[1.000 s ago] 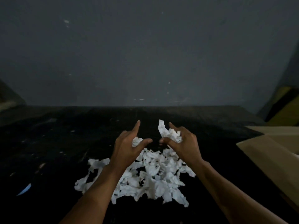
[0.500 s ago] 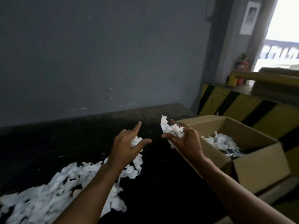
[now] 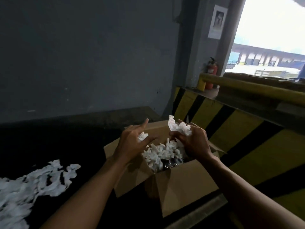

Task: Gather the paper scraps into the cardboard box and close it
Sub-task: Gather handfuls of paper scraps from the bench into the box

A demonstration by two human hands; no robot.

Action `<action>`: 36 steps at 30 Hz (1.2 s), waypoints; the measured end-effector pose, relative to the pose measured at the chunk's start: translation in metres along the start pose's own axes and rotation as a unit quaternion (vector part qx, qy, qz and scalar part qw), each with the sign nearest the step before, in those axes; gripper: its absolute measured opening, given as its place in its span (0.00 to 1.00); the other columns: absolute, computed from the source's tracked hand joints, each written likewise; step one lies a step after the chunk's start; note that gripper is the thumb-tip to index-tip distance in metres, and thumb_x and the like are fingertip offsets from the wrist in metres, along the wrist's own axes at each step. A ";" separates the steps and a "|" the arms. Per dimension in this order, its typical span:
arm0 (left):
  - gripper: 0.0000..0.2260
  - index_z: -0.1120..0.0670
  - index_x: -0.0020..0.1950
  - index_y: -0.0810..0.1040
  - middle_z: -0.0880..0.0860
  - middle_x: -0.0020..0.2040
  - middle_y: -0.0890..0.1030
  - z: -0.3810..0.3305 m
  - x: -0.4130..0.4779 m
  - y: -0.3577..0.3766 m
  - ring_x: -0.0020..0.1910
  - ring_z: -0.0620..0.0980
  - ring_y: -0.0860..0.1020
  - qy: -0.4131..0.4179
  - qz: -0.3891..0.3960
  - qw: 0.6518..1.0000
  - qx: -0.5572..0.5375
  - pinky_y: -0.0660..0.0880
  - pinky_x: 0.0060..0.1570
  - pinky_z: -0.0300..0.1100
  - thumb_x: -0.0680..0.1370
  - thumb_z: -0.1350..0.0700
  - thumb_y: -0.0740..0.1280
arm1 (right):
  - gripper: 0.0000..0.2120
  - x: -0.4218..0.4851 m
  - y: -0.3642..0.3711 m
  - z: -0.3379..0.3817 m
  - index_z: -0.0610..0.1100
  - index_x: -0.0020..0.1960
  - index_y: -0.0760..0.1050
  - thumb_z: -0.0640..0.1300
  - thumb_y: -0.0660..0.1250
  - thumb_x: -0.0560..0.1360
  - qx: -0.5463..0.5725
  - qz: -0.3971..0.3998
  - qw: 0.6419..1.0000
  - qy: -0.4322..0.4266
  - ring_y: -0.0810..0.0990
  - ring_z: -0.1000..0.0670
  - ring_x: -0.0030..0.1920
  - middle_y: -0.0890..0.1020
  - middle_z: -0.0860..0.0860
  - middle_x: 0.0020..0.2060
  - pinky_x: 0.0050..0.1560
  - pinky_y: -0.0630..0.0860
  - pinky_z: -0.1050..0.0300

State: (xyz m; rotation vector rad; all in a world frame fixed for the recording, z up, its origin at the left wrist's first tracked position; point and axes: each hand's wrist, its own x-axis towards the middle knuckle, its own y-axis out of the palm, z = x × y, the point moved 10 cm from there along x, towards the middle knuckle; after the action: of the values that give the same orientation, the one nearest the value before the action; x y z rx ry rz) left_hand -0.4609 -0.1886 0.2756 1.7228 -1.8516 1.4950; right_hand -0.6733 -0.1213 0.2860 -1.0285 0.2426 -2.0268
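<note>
The loose pile of paper scraps [image 3: 29, 184] at the left runs off the left and bottom edges, so its full spread cannot be seen. The pieces are white, torn, ragged and crinkled, and they lie on a dark surface [image 3: 82, 146] whose texture is lost in shadow. The left hand [image 3: 132, 146] hangs over the near left corner of the cardboard box [image 3: 186, 182]. Its index finger and thumb are stretched out while the other fingers curl round a small wad [image 3: 142, 136] of white paper, mostly hidden in the palm. The box is plain brown board with its flaps open, and it stands at the right end of the dark surface. Hands and forearms cover its left wall and part of its rim. Inside lies a heap of scraps [image 3: 158, 154], with dark glossy objects [image 3: 170, 162] beneath that are too dim to identify. The right hand [image 3: 193, 141], above the box's far right side, pinches a crumpled wad [image 3: 179, 128] between thumb and curled fingers, with a ragged tip sticking up. Further right stands a barrier [image 3: 239, 129] painted in yellow and black diagonal stripes, with a yellow rail [image 3: 247, 86] above it. Behind these a red fire extinguisher [image 3: 212, 70] is partly hidden by the rail's post.
</note>
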 end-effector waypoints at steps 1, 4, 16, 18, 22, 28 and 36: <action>0.34 0.55 0.69 0.73 0.55 0.44 0.83 -0.002 0.007 0.012 0.43 0.50 0.76 -0.005 0.007 1.000 0.000 0.74 0.50 0.47 0.71 0.34 0.66 | 0.24 0.008 -0.003 -0.011 0.48 0.50 0.84 0.63 0.74 0.61 0.007 0.004 1.000 0.003 0.81 0.57 0.43 0.84 0.53 0.50 0.47 0.78 0.54; 0.33 0.55 0.70 0.71 0.54 0.43 0.82 -0.001 0.026 0.043 0.44 0.46 0.74 -0.015 0.023 1.000 0.010 0.74 0.48 0.46 0.71 0.37 0.66 | 0.29 0.029 0.000 -0.045 0.47 0.48 0.85 0.68 0.70 0.59 0.021 0.015 1.000 0.014 0.81 0.59 0.42 0.83 0.55 0.50 0.45 0.79 0.53; 0.32 0.56 0.69 0.73 0.57 0.57 0.82 0.062 0.078 0.156 0.57 0.54 0.77 -0.062 0.048 0.997 0.021 0.65 0.57 0.38 0.72 0.38 0.68 | 0.09 0.081 0.066 -0.143 0.51 0.43 0.83 0.55 0.76 0.68 0.005 0.099 0.995 0.032 0.79 0.62 0.41 0.82 0.60 0.42 0.41 0.74 0.68; 0.33 0.57 0.69 0.73 0.58 0.58 0.82 0.083 0.072 0.168 0.59 0.55 0.77 -0.095 0.061 0.993 0.037 0.65 0.56 0.39 0.72 0.37 0.66 | 0.12 0.084 0.092 -0.157 0.50 0.44 0.84 0.57 0.76 0.68 -0.003 0.140 0.990 0.028 0.80 0.59 0.42 0.82 0.56 0.43 0.42 0.77 0.61; 0.30 0.54 0.71 0.71 0.57 0.57 0.81 0.124 0.066 0.183 0.60 0.56 0.74 -0.185 0.068 0.978 0.071 0.68 0.55 0.43 0.75 0.39 0.66 | 0.16 0.098 0.128 -0.179 0.47 0.36 0.81 0.59 0.77 0.65 0.005 0.176 0.984 0.033 0.78 0.61 0.37 0.80 0.58 0.36 0.36 0.70 0.64; 0.29 0.54 0.73 0.67 0.58 0.64 0.76 0.161 0.051 0.198 0.65 0.57 0.71 -0.293 0.086 0.944 0.123 0.69 0.60 0.46 0.76 0.40 0.64 | 0.13 0.110 0.182 -0.202 0.52 0.39 0.75 0.54 0.79 0.66 0.027 0.266 0.964 0.005 0.78 0.61 0.37 0.78 0.61 0.35 0.34 0.66 0.74; 0.19 0.53 0.61 0.72 0.56 0.52 0.81 0.189 0.014 0.219 0.50 0.57 0.78 -0.384 0.100 0.898 0.191 0.77 0.47 0.51 0.77 0.42 0.64 | 0.28 0.094 0.252 -0.234 0.42 0.62 0.76 0.57 0.75 0.69 -0.016 0.392 0.920 -0.017 0.76 0.45 0.59 0.79 0.45 0.58 0.54 0.70 0.57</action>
State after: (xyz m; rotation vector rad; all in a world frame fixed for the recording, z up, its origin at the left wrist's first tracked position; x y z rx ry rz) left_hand -0.5600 -0.3818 0.0843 2.6790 -2.2405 1.4325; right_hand -0.7278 -0.3956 0.0644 -0.8012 0.5709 -1.2748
